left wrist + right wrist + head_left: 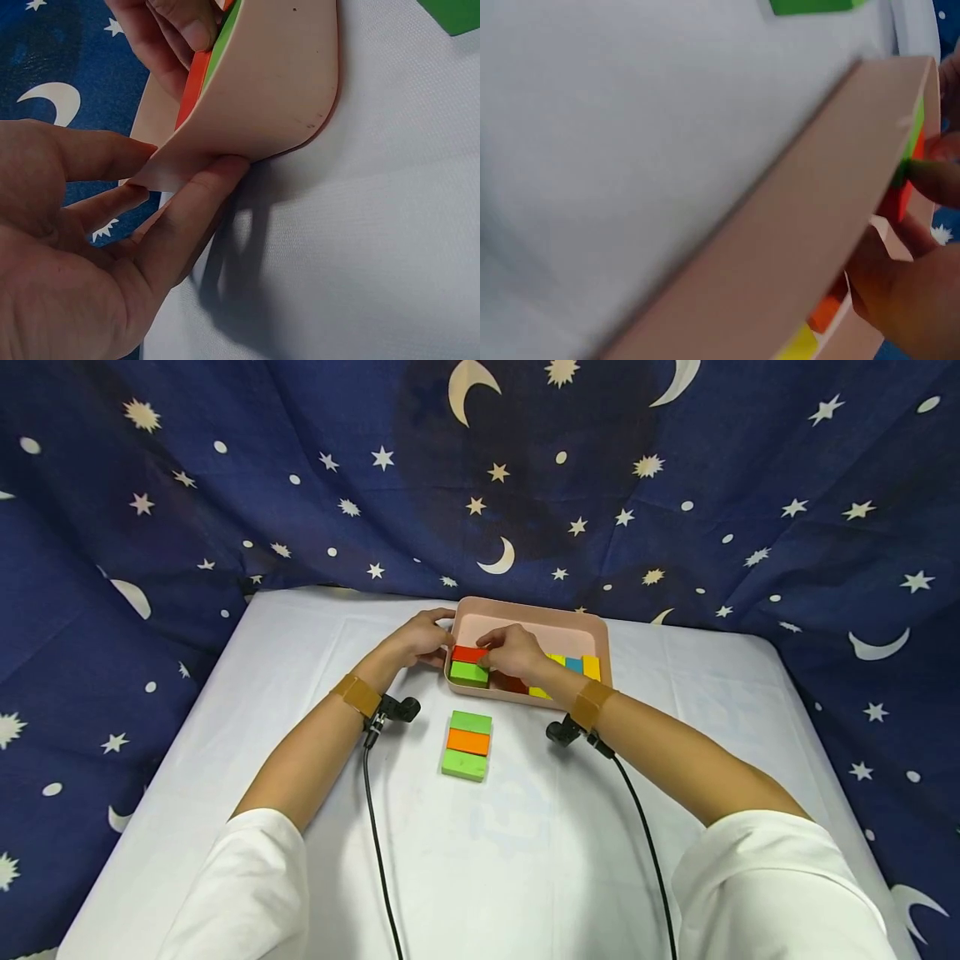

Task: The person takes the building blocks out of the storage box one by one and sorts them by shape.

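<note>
A shallow pink tray (pixel 536 614) lies near the back of the table. My left hand (pixel 420 639) grips its left side; the thumb (pixel 199 199) presses the outer wall while a finger meets the rim. Inside the tray's left end, a red block (pixel 469 654) lies against a green block (pixel 469 674). With thumb and fingers, my right hand (pixel 517 653) pinches the red block at its right end. The right hand and forearm hide part of the tray's middle.
Several more blocks stand in the tray's right part, among them a blue block (pixel 573 665) and a yellow block (pixel 591 667). In front of the tray, an orange block (pixel 467 742) lies between two green blocks (pixel 471 722) on the white cloth. Cables trail from both wrists.
</note>
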`<state>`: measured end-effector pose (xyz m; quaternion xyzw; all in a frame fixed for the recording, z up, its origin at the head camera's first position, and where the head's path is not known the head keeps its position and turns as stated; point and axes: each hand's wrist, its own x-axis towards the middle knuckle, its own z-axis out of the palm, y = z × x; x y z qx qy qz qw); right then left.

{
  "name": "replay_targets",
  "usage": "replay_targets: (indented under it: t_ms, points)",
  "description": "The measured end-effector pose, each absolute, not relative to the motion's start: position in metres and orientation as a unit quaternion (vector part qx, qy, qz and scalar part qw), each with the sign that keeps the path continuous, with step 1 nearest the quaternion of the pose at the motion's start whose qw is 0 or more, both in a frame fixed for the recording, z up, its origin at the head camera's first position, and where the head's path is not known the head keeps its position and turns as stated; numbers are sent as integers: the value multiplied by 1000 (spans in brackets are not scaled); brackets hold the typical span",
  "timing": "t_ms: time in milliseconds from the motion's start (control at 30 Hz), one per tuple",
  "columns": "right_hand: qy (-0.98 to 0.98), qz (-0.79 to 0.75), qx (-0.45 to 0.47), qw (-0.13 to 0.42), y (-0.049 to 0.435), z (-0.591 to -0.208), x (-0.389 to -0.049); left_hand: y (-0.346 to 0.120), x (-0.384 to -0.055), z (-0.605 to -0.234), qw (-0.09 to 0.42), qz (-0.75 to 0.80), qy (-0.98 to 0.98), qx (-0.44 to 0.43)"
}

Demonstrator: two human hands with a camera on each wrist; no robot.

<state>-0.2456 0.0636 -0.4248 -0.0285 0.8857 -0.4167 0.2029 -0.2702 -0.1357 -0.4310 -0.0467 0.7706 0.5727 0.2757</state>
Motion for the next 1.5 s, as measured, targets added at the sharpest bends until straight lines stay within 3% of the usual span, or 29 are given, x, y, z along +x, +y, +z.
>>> replay_targets:
  t_ms: [267, 1133, 1500]
  points:
    - [868, -437, -20, 237, 65, -422, -258, -135, -274, -430, 280, 573, 768, -52]
    - [892, -404, 29, 199, 66, -411, -264, -134, -273, -424, 276, 566, 775, -57]
    - [907, -382, 23, 178, 83, -385, -255, -136, -274, -431, 275, 568, 774, -51]
